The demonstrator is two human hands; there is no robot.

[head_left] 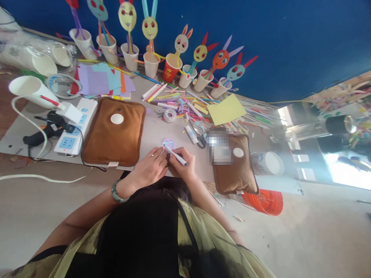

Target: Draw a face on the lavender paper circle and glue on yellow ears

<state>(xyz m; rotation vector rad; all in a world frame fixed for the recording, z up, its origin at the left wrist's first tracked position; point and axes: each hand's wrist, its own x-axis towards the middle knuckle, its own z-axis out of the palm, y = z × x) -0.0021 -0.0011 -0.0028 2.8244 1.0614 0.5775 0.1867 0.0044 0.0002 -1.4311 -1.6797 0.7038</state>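
Note:
A small round purple paper face (171, 143) with blue eyes lies on the grey table near its front edge. My left hand (153, 164) rests flat beside it, fingers stretched out with the tips at the paper's lower edge. In my right hand (185, 162) is a white marker pen (180, 158), its tip on or just over the paper face. A glue stick (191, 134) and dark-handled scissors (200, 141) lie to the right of the face. Beyond it sits a roll of clear tape (169, 115).
Brown cushion-like hot water bags flank my hands, left (113, 135) and right (240, 173). A white power strip (75, 125) with cords stands at left. Paper cups (130, 58) with paper-faced figures line the blue wall. Coloured paper (94, 79) and markers (153, 92) lie behind; an orange bucket (268, 201) is below right.

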